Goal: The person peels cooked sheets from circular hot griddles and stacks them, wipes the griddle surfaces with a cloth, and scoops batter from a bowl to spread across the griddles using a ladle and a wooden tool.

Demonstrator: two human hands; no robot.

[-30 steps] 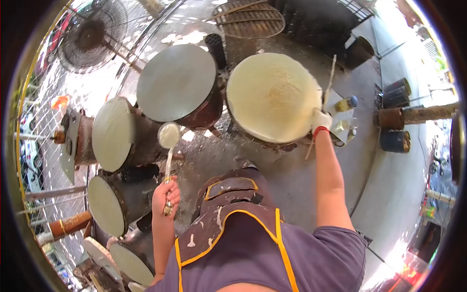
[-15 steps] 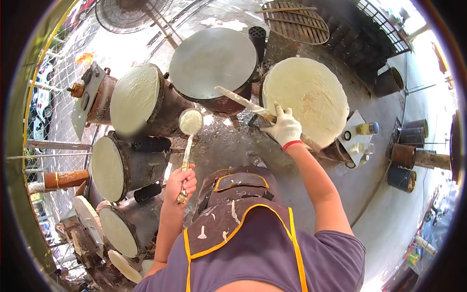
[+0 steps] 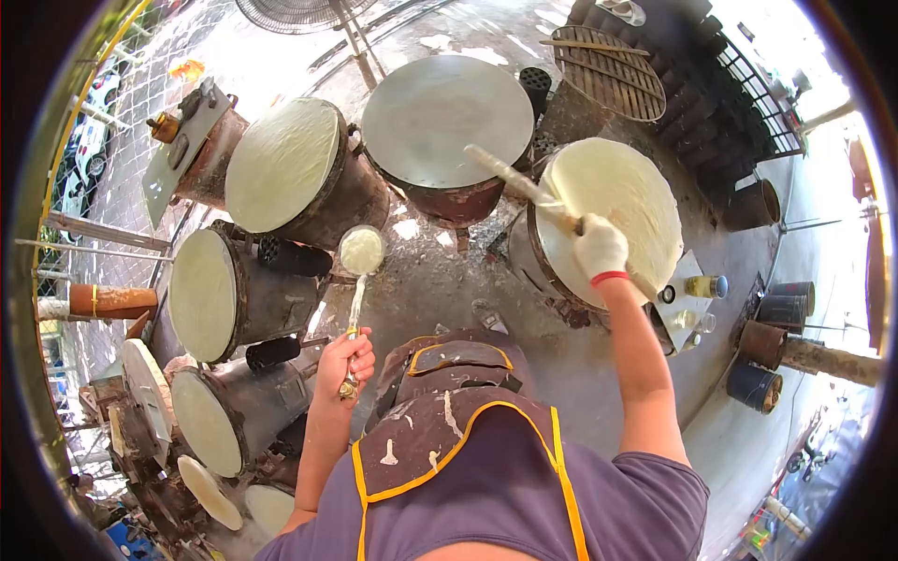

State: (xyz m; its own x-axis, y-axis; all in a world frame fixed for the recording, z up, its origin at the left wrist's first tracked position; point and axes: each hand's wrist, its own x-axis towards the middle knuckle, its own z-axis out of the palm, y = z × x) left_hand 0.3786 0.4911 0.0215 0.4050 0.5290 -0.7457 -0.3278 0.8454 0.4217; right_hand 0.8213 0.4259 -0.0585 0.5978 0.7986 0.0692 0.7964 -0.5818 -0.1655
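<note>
My left hand (image 3: 344, 363) is closed around the handle of a ladle (image 3: 361, 251), whose round bowl is covered in pale batter. My right hand (image 3: 601, 248), in a white glove with a red band at the wrist, grips a long, batter-smeared wooden stick (image 3: 516, 178). The stick slants across the near-left side of a round griddle (image 3: 554, 254). A large, pale, thin sheet of dough (image 3: 625, 201) lies on that griddle, its left edge drawn back so that a crescent of grey metal shows. My gloved fingers are partly hidden behind the hand.
A bare grey griddle (image 3: 447, 122) stands ahead. Batter-coated griddles on drums curve down my left, including one (image 3: 285, 166) beside the bare one. A small stand (image 3: 675, 323) with jars is right of the dough sheet. A slatted wooden rack (image 3: 610, 75) and a fan (image 3: 290, 11) are farther back.
The dough sheet's left edge has come away from the griddle's rim, exposing metal. My right hand and the stick have shifted right. The left hand still holds the ladle; the view has turned slightly.
</note>
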